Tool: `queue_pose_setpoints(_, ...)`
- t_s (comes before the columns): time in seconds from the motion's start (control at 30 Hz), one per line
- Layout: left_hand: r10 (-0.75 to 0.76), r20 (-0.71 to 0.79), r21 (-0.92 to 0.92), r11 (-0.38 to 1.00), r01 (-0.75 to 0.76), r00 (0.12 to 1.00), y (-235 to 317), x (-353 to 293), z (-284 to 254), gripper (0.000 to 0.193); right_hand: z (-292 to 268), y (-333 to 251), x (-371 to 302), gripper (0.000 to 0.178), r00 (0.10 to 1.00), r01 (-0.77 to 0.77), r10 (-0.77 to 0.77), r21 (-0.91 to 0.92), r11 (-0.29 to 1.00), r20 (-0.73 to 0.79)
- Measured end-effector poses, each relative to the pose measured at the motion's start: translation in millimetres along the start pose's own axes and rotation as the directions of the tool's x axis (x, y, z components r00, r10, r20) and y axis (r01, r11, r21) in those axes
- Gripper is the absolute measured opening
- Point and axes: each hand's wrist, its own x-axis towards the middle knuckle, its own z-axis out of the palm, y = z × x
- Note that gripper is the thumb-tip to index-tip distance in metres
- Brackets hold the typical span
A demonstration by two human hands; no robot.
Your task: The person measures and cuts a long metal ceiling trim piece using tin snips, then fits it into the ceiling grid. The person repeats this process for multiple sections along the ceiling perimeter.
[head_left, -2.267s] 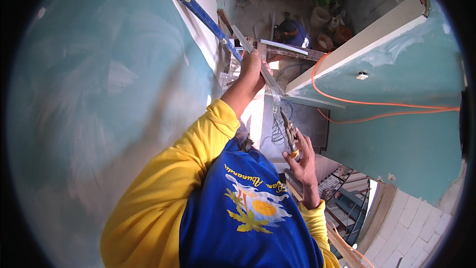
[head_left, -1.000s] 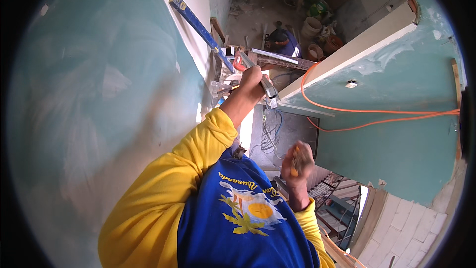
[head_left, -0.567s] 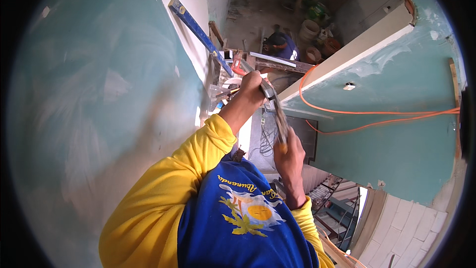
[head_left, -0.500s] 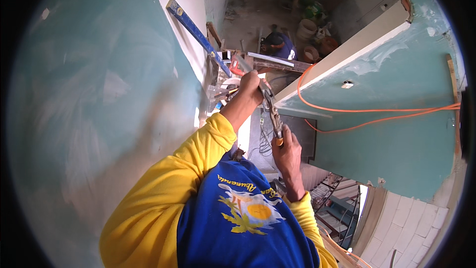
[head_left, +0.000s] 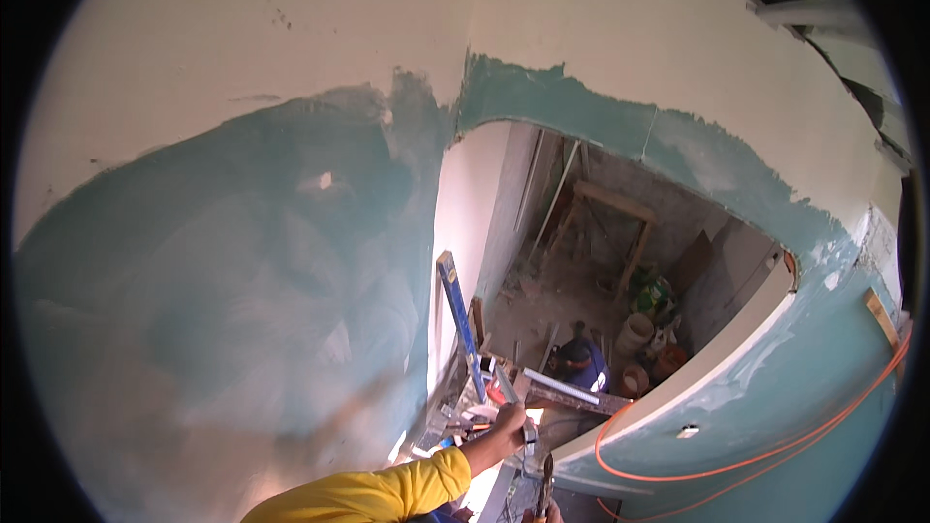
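My left hand, on a yellow-sleeved arm, reaches forward and grips a short metal strip beside the teal wall's edge. Only the fingertips of my right hand show at the bottom edge. They close around the handles of metal snips, whose tip points up toward the strip just under my left hand. A blue spirit level leans on the white wall edge just beyond my left hand. A long metal profile lies across below it.
Teal and cream plastered walls fill the left and top. Far below are a person in a blue cap, buckets and a wooden trestle. An orange cable loops along the right wall.
The view has tilted up, so my arms now sit at the bottom edge. My right hand has brought the snips up from waist height to just under my left hand.
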Motion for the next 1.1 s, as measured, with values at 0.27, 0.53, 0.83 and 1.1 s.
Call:
queue_pose_setpoints(0.27,0.559,0.196,0.688,0.508,-0.519,0.806,14,-31,17,0.077,38,60,-28,0.033,0.943,-0.207,0.287,0.380,0.902,-0.167)
queue_pose_setpoints(0.53,0.792,0.501,0.616,-0.043,-0.786,0.349,71,-29,25,0.072,-4,23,-9,0.032,0.795,-0.440,0.605,0.648,0.622,-0.041)
queue_pose_setpoints(0.83,0.545,0.828,0.511,-0.640,-0.574,0.129,103,-101,85,0.051,-13,34,-28,0.034,0.793,-0.370,0.593,0.663,0.650,-0.138)
queue_pose_setpoints(1.1,0.292,0.956,0.246,-0.869,-0.430,-0.042,90,-105,102,0.036,-21,19,-37,0.032,0.737,-0.430,0.667,0.687,0.586,-0.107)
